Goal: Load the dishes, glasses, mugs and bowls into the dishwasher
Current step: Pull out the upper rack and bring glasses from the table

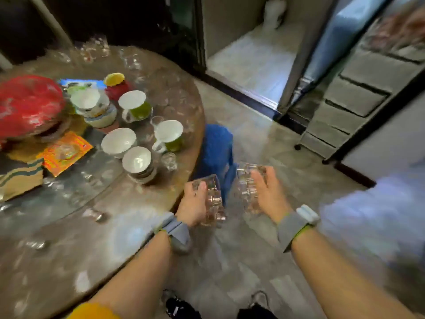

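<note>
Step now: A carry step, I think. Each hand has a glass, and both are out past the table's edge, over the floor.
Left hand: The left hand [195,203] has its fingers wrapped round a clear bumpy glass tumbler [212,199], tipped on its side.
Right hand: The right hand [266,192] holds a second clear bumpy glass tumbler [247,185], with its fingers curled over the side.
Dishwasher: I cannot see it here. The picture is blurry, so I cannot tell where it stands.
Next move: Walk the two glasses to the dishwasher and set them in a rack. Hold tight, because glass is slippery and breaks.
Left to do: Lots. On the round brown glass-topped table [96,238] sit white bowls [118,141], green mugs with white insides [171,137] and small clear glasses [169,160].
Edges: The table's curved edge is just beside the left wrist. A blue plastic stool [216,148] stands right ahead, tucked by the table.
Open room: The pale tiled floor [264,139] is open to the right and ahead. A grey drawer cart on wheels [345,111] stands further right.
</note>
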A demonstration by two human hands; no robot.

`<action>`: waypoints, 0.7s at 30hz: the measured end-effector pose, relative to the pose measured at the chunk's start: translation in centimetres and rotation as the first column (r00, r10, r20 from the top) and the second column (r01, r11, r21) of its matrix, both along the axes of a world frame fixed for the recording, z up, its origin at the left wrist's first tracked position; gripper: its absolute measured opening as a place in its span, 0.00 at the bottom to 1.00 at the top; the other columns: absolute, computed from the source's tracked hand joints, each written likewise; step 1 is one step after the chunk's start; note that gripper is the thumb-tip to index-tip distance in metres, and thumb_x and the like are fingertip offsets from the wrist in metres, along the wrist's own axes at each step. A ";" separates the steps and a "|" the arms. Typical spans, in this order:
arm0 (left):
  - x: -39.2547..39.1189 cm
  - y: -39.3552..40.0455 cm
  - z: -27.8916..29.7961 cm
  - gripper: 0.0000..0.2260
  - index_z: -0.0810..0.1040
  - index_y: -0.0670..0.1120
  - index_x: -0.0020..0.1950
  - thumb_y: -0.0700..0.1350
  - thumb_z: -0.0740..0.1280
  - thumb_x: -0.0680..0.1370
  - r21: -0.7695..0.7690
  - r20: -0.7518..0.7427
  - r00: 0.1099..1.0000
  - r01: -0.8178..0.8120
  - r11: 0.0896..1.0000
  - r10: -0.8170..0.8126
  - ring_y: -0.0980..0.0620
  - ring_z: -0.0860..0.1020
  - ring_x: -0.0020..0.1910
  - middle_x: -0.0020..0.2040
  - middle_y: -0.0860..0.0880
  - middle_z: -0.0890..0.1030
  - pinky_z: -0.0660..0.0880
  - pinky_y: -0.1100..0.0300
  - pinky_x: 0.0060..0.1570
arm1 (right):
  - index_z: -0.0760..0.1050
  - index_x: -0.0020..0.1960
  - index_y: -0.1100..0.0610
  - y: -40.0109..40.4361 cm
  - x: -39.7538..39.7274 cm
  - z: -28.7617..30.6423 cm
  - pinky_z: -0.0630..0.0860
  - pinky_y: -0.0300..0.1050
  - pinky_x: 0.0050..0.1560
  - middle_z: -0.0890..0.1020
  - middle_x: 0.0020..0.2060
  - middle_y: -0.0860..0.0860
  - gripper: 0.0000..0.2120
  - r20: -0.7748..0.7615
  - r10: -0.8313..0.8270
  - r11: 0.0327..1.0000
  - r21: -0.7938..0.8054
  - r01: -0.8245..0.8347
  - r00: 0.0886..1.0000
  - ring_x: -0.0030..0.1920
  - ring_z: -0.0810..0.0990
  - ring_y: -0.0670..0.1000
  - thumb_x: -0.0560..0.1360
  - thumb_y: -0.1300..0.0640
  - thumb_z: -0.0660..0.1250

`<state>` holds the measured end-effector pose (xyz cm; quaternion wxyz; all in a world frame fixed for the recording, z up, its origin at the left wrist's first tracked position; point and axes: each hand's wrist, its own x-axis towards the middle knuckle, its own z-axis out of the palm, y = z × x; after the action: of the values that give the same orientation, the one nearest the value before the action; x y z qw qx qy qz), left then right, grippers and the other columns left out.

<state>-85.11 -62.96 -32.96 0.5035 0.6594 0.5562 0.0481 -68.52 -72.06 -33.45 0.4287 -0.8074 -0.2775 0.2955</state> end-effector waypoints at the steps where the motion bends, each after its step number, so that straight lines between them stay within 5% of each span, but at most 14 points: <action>1: 4.6 -2.4 0.4 0.21 0.60 0.42 0.72 0.49 0.58 0.83 0.041 -0.030 0.989 0.146 0.988 -0.145 0.37 0.72 0.63 0.63 0.41 0.69 0.69 0.57 0.61 | 0.70 0.62 0.56 -3.8 3.5 0.4 0.74 0.48 0.52 0.81 0.53 0.57 0.16 -0.030 -0.108 0.994 -0.024 0.107 0.994 0.53 0.79 0.59 0.81 0.47 0.58; 3: 10.7 -5.7 1.2 0.22 0.59 0.38 0.73 0.45 0.60 0.82 0.066 -0.063 0.958 0.283 0.957 -0.279 0.39 0.67 0.67 0.65 0.42 0.66 0.64 0.65 0.59 | 0.70 0.60 0.56 -8.9 8.1 0.8 0.74 0.51 0.55 0.80 0.52 0.57 0.18 -0.076 -0.240 0.971 -0.036 0.238 0.968 0.53 0.79 0.59 0.81 0.43 0.56; 5: 20.8 -12.5 1.5 0.20 0.61 0.37 0.72 0.42 0.58 0.82 0.050 0.012 0.898 0.439 0.897 -0.440 0.40 0.68 0.65 0.61 0.45 0.70 0.67 0.74 0.46 | 0.72 0.53 0.55 -18.4 15.1 1.9 0.77 0.59 0.52 0.82 0.48 0.57 0.22 -0.148 -0.480 0.876 -0.044 0.479 0.865 0.49 0.81 0.62 0.77 0.35 0.58; 7: 24.6 -14.8 1.8 0.22 0.61 0.41 0.73 0.43 0.63 0.81 0.107 -0.052 0.805 0.592 0.799 -0.590 0.39 0.69 0.64 0.65 0.41 0.66 0.71 0.67 0.54 | 0.73 0.50 0.54 -21.7 17.9 1.1 0.80 0.63 0.41 0.81 0.46 0.61 0.29 -0.265 -0.523 0.843 -0.019 0.538 0.810 0.42 0.81 0.63 0.70 0.28 0.61; 9: 31.6 -20.4 1.8 0.28 0.62 0.48 0.74 0.43 0.69 0.77 0.146 -0.086 0.625 0.778 0.611 -0.776 0.40 0.71 0.63 0.69 0.41 0.62 0.72 0.55 0.61 | 0.73 0.55 0.59 -28.4 22.1 1.7 0.78 0.56 0.29 0.79 0.46 0.66 0.27 -0.392 -0.633 0.717 0.028 0.697 0.667 0.35 0.80 0.61 0.74 0.35 0.62; 13: 40.4 -26.3 2.2 0.30 0.61 0.49 0.75 0.41 0.69 0.76 0.181 -0.087 0.476 0.871 0.456 -0.875 0.40 0.72 0.61 0.69 0.43 0.60 0.72 0.56 0.61 | 0.71 0.57 0.63 -34.1 26.6 3.3 0.73 0.44 0.22 0.79 0.44 0.64 0.23 -0.453 -0.748 0.513 0.071 0.855 0.486 0.28 0.79 0.59 0.80 0.42 0.58; 17: 46.3 -28.7 1.4 0.22 0.67 0.48 0.69 0.36 0.66 0.77 0.097 0.114 0.465 0.875 0.475 -0.878 0.42 0.76 0.55 0.66 0.46 0.61 0.81 0.48 0.46 | 0.71 0.58 0.60 -36.7 30.3 2.8 0.73 0.46 0.26 0.81 0.40 0.60 0.22 -0.556 -0.767 0.361 0.037 0.932 0.319 0.24 0.78 0.57 0.81 0.41 0.56; 18: 48.7 -29.4 1.2 0.20 0.67 0.47 0.68 0.38 0.66 0.78 0.084 0.132 0.423 0.896 0.436 -0.896 0.41 0.76 0.56 0.66 0.45 0.63 0.81 0.50 0.47 | 0.71 0.59 0.60 -37.4 32.2 2.7 0.73 0.46 0.27 0.81 0.39 0.60 0.22 -0.588 -0.762 0.313 0.030 0.949 0.270 0.24 0.77 0.56 0.81 0.41 0.55; 21: 55.6 -31.1 0.6 0.21 0.66 0.46 0.70 0.53 0.62 0.80 -0.213 0.346 0.591 0.806 0.553 -0.729 0.38 0.76 0.61 0.64 0.41 0.74 0.75 0.42 0.60 | 0.73 0.58 0.60 -39.4 37.8 2.3 0.75 0.47 0.30 0.82 0.38 0.57 0.21 -0.613 -0.779 0.194 -0.035 0.980 0.132 0.26 0.79 0.54 0.82 0.43 0.53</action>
<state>-29.47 -94.10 -32.37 0.6385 0.7264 0.1504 -0.2050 -30.74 -111.46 -31.14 0.7188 -0.5949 0.3416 0.1128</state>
